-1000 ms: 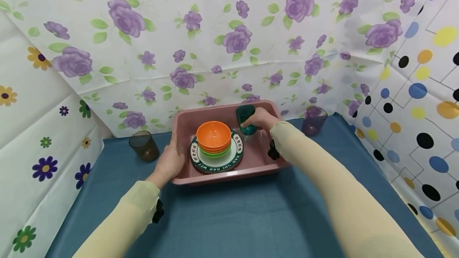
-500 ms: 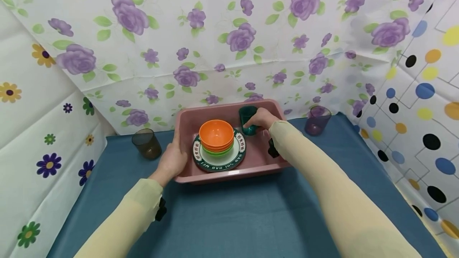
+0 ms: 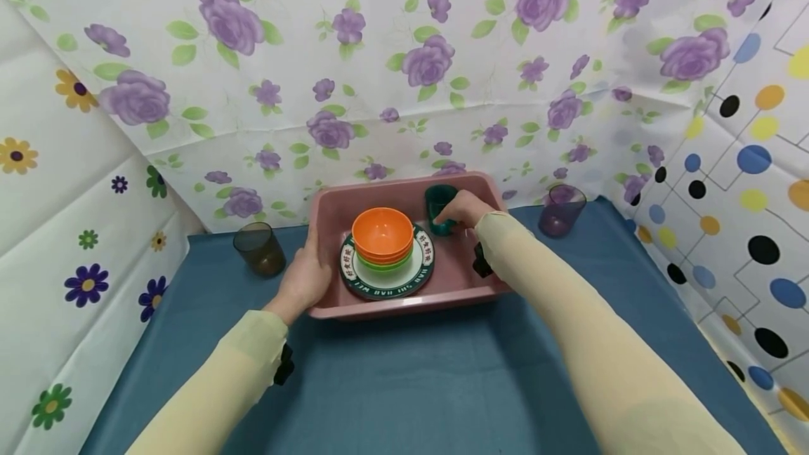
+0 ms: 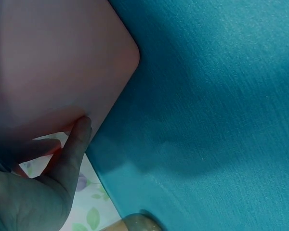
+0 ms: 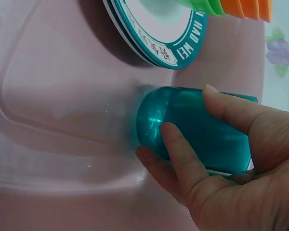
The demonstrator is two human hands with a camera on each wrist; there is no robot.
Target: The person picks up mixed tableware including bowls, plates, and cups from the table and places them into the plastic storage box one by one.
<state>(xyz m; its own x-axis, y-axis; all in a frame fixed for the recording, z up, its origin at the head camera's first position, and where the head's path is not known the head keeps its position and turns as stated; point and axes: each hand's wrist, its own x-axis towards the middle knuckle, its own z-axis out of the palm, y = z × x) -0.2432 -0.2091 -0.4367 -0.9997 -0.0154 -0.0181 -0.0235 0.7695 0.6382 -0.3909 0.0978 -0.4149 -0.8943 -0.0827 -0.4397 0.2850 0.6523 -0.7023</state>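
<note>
Upright, mouth up: teal cup [image 3: 439, 208] in right hand [image 3: 464, 210] (left hand [image 3: 305, 279] gripping pink tub [image 3: 404, 299]).

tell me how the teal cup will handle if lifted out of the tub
The teal cup looks like thin, glossy translucent plastic, so probably light and stiff, maybe a bit slippery. The right hand wraps it easily. Being tall and narrow, it could tip if set down carelessly in the tub.

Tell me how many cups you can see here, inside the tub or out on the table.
3. A teal cup held by the right hand inside the pink tub, a brown cup left of the tub, a purple cup to its right. None seems hidden.
</note>
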